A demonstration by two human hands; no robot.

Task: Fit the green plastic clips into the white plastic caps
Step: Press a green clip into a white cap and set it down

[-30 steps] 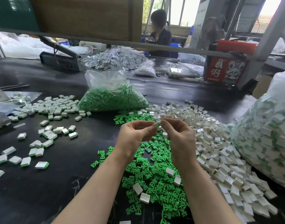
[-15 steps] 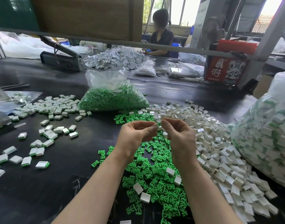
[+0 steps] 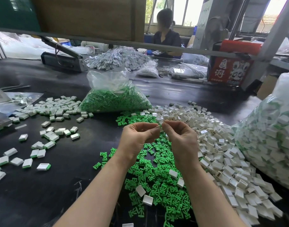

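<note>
Dark table point(image 3: 61, 185); my left hand point(image 3: 137, 138) and right hand point(image 3: 181, 140) pinch one small piece point(image 3: 160, 124), mostly hidden by fingertips.

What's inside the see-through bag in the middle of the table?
The clear bag is packed with green clips, heaped in its lower part; its top is crumpled and looks empty. Whatever lies deep under the heap is covered.

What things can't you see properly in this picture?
- Head view: the piece pinched between the left hand and right hand is nearly covered by the fingertips, so clip or cap cannot be told.
- The bag of finished pieces is cut off by the right edge.
- The face of the person at the back is blurred.
- The red box: print too small to read.
</note>
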